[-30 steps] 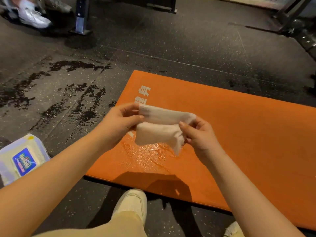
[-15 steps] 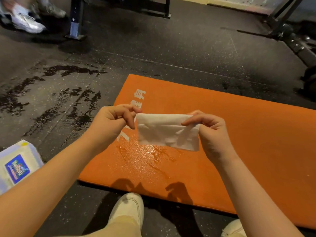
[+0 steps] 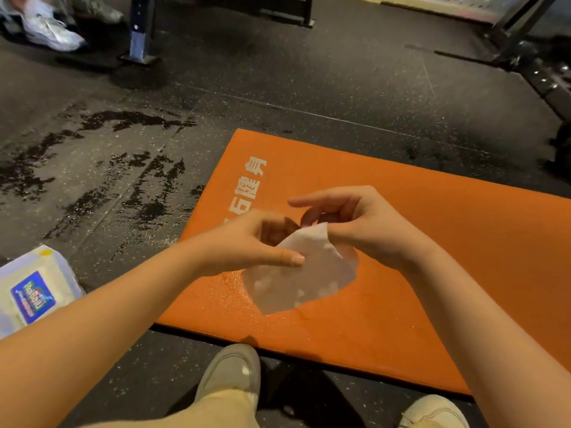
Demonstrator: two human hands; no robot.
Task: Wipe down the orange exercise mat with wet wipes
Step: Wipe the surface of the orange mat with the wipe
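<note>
The orange exercise mat (image 3: 448, 242) lies on the dark floor, with white characters near its left end and a wet sheen at its near left corner. Above that corner I hold a white wet wipe (image 3: 306, 279), which hangs down blurred. My left hand (image 3: 247, 245) pinches its upper edge between thumb and fingers. My right hand (image 3: 358, 220) is close beside it, fingers curled at the wipe's top corner, index finger stretched out to the left.
A pack of wet wipes (image 3: 34, 291) with a blue label lies on the floor at the left. Wet patches (image 3: 123, 180) darken the floor left of the mat. Metal gym frames (image 3: 142, 29) and another person's shoe (image 3: 52, 32) are at the back. My shoes (image 3: 231, 375) stand at the mat's near edge.
The wipe was stretched flat between both hands; now the hands have come together and the wipe hangs loose below them.
</note>
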